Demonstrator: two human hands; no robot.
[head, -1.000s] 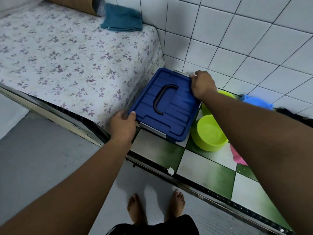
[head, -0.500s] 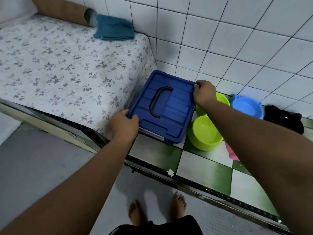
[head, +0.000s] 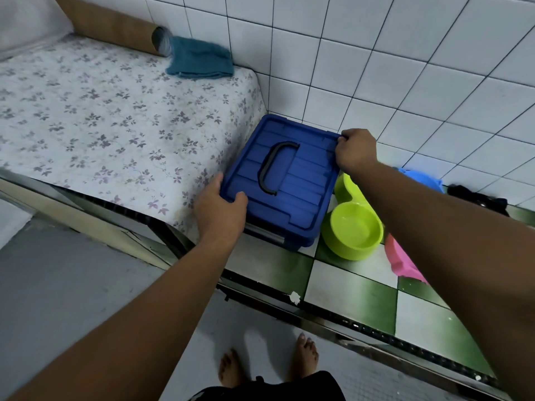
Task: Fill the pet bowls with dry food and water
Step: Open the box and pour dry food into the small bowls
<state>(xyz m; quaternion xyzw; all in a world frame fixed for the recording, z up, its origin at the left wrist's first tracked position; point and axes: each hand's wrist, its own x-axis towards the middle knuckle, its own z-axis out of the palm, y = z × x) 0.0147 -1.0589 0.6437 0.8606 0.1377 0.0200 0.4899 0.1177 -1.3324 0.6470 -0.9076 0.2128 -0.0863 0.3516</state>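
A: Gripping what, on the left?
B: Near left corner of the rectangular blue plastic lidded box (head: 289, 180), under curled fingers of the left hand (head: 221, 211).
A: And rightward?
B: Far right corner, pinched by the right hand (head: 357, 150). Lengthwise away from the body, on the tiled floor (head: 362, 290); round lime-green plastic bowls (head: 351, 230) just beside.

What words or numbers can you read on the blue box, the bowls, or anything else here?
None: no word, number or sign can be read anywhere.
Blue plastic storage box with a black handle: plain ribbed lid, no label.
Near lime green plastic bowl, far lime green plastic bowl, blue plastic bowl, pink plastic dish: plain where they show.
Flowered bed sheet: only a leaf pattern.
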